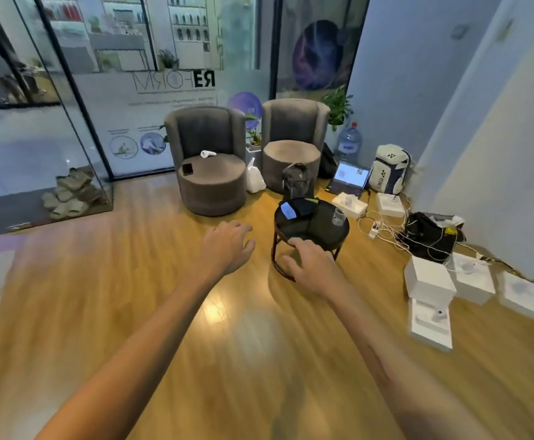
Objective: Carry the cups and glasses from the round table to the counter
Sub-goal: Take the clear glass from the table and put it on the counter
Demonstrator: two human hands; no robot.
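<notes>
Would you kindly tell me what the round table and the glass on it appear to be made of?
Round table: dark glossy top, likely tinted glass or lacquer, as it mirrors light; thin dark legs look like metal. Glass: clear, see-through, probably glass, possibly plastic.

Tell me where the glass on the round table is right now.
In the head view, the glass stands near the right edge of the round black table, right of the dark items at the table's far side, with white boxes on the floor just beyond.
</notes>
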